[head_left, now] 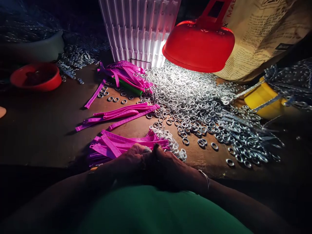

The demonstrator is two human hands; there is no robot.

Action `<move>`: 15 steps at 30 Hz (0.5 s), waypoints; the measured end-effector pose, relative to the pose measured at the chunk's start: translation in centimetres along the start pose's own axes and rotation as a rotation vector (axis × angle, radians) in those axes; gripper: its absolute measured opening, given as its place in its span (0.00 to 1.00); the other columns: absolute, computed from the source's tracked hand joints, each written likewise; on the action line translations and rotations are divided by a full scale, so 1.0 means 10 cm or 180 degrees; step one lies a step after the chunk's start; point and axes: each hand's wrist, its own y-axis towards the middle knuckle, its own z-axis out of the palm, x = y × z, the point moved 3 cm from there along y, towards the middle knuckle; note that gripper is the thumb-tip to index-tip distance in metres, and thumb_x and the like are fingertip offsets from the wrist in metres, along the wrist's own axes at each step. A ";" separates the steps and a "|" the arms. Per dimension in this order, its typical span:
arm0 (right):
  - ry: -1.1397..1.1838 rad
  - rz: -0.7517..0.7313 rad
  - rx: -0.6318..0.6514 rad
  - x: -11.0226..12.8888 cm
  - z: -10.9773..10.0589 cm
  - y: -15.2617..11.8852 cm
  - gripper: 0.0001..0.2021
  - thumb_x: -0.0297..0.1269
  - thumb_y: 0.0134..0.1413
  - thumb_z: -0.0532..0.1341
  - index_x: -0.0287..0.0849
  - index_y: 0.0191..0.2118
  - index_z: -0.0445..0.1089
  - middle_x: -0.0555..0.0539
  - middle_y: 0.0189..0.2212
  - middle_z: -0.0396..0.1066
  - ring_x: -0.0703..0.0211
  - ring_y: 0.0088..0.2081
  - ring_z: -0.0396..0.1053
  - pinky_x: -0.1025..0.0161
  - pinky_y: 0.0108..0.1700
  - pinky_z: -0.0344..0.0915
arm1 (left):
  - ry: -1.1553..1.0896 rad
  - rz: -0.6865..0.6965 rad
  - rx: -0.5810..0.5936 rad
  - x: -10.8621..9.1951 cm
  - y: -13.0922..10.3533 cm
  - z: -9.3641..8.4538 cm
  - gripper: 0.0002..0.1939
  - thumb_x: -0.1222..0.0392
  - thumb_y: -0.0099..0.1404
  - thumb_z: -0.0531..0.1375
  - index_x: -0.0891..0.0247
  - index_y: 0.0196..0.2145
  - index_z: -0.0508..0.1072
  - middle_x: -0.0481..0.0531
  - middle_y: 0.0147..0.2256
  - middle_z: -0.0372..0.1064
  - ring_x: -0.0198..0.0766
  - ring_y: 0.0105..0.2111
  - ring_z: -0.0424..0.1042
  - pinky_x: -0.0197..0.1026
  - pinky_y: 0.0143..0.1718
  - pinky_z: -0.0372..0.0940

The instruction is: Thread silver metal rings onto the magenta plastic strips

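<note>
My left hand (134,157) and my right hand (169,165) meet at the table's front edge, fingers pressed together around something small that shadow and the fingers hide. Just behind them lies a bundle of magenta straps (109,144), with white-lit rings (174,146) at its right end. Farther back are a few loose magenta straps (122,113) and another magenta heap (122,73) with a green object (130,87) partly under it. A large pile of metal rings (185,87) spreads over the middle and right of the table.
A red lamp (200,47) hangs over the ring pile, before a ribbed translucent panel (138,32) and a printed paper sack (263,39). At left stand a red bowl (36,78) and a pale basin (36,50); at right, a yellow container (265,100) with metal strands.
</note>
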 end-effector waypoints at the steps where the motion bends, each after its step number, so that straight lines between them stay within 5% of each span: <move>1: -0.0092 -0.0029 -0.0077 0.01 -0.01 0.01 0.06 0.29 0.53 0.50 0.42 0.38 0.59 0.53 0.21 0.59 0.67 0.21 0.50 0.66 0.23 0.47 | -0.0032 0.0019 -0.0030 0.00 0.00 0.00 0.18 0.51 0.49 0.71 0.70 0.23 0.74 0.48 0.20 0.65 0.28 0.19 0.61 0.31 0.21 0.53; 8: -0.0351 -0.0198 -0.0324 0.05 -0.19 0.13 0.10 0.34 0.58 0.51 0.39 0.45 0.63 0.50 0.24 0.63 0.65 0.23 0.52 0.64 0.26 0.48 | 0.0139 0.0555 -0.0128 -0.23 0.04 0.04 0.19 0.48 0.51 0.69 0.68 0.25 0.75 0.49 0.22 0.66 0.30 0.24 0.65 0.35 0.32 0.63; 15: 0.1049 0.0264 -0.0050 -0.09 -0.34 0.24 0.20 0.49 0.68 0.40 0.40 0.47 0.60 0.50 0.28 0.65 0.68 0.24 0.54 0.69 0.24 0.51 | 0.0760 0.0672 -0.0511 -0.47 0.24 -0.02 0.23 0.43 0.51 0.67 0.68 0.24 0.68 0.43 0.18 0.55 0.26 0.18 0.50 0.31 0.19 0.47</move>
